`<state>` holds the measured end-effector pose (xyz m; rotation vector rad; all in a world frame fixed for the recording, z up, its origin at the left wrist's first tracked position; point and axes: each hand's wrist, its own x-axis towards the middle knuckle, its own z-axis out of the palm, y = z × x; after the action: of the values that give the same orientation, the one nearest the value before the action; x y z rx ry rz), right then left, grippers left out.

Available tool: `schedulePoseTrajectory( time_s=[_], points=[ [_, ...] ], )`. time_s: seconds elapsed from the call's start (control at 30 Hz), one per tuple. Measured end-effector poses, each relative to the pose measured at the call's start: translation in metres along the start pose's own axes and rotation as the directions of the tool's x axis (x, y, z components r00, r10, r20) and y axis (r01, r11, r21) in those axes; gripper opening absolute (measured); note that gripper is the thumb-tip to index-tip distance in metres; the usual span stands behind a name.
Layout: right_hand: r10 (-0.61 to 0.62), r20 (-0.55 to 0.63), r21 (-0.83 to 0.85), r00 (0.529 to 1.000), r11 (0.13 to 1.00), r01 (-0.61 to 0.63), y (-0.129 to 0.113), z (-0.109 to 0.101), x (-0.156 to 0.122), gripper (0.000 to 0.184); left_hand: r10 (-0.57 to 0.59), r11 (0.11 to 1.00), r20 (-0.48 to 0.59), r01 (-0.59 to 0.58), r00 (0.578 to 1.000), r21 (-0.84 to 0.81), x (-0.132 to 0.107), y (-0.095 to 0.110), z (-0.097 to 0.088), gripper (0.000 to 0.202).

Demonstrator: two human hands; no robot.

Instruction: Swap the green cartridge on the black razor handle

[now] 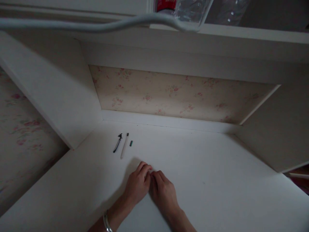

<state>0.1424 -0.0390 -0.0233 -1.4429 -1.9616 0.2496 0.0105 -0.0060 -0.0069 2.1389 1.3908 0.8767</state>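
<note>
My left hand and my right hand meet over the white desk, fingertips together. Both have their fingers curled and closed. Whatever they pinch, if anything, is hidden behind the fingers. Just beyond my left hand lie a razor with a black and pale handle, a pale toothbrush with a dark head, and a small dark green rectangular piece. The three sit side by side, apart from my hands. A silver bracelet circles my left wrist.
The white desk ends at a low back strip below floral wallpaper. White panels stand at both sides. Overhead runs a shelf with clear plastic bottles, and a pale curved bar crosses in front of it.
</note>
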Motion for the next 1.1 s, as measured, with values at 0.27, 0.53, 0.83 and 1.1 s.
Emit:
schedulePoseTrajectory(
  time_s=[0.27, 0.53, 0.83, 1.1],
  points=[
    [-0.064, -0.021, -0.116, 0.998, 0.991, 0.061, 0.004, 0.0024, -0.0007, 0.018, 0.006, 1.0, -0.009, -0.006, 1.0, -0.012, 0.0003, 0.0042, 0.0, 0.023],
    [-0.061, -0.051, -0.104, 0.997, 0.993, 0.055, 0.0003, 0.0011, 0.0005, 0.017, -0.016, 1.0, -0.022, 0.016, 1.0, -0.026, 0.0012, 0.0045, 0.0002, 0.02],
    [-0.048, -0.027, -0.071, 0.998, 0.996, 0.046, 0.0024, -0.0024, 0.0006, 0.017, -0.027, 0.996, -0.012, 0.026, 1.0, -0.088, 0.0017, 0.0035, -0.0018, 0.019],
    [-0.095, -0.026, -0.153, 0.995, 0.984, 0.09, 0.0067, 0.0012, -0.0012, 0.015, -0.01, 0.997, -0.009, 0.009, 1.0, -0.077, 0.0019, 0.0046, -0.0025, 0.019]
  ],
)
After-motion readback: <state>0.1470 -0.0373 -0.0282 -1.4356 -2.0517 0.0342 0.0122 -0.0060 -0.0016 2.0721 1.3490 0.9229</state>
